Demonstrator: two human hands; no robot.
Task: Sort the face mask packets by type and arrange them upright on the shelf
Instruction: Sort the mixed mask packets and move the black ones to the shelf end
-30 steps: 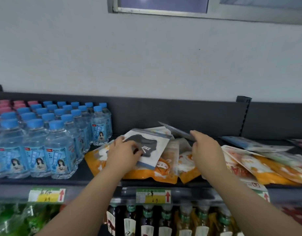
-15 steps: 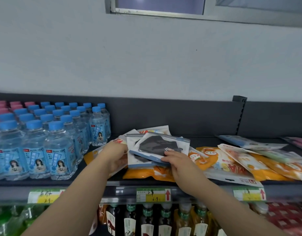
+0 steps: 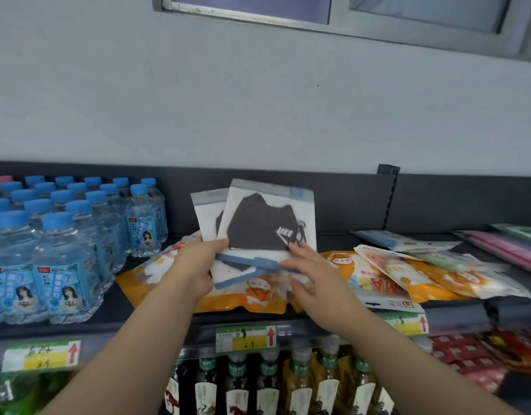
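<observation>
A white packet with a black face mask (image 3: 267, 223) stands nearly upright above the shelf, a second like it (image 3: 207, 217) just behind on the left. My left hand (image 3: 198, 265) grips their lower left edge. My right hand (image 3: 306, 268) touches the front packet's lower right corner, fingers spread over a flat blue-edged packet (image 3: 246, 268) below. Orange cartoon mask packets (image 3: 156, 274) lie flat underneath, and more orange packets (image 3: 408, 274) spread to the right. Blue, pink and green packets (image 3: 498, 250) lie at the far right.
Blue-capped water bottles (image 3: 63, 253) fill the shelf's left part, close to my left arm. The dark shelf back panel (image 3: 318, 193) rises behind the packets. Price tags (image 3: 246, 338) line the shelf edge (image 3: 156, 333); drink bottles (image 3: 267, 384) stand on the shelf below.
Both hands have lifted the black-mask packets from lying flat on the pile to nearly upright. The right hand shifted from under the packet to its lower right corner.
</observation>
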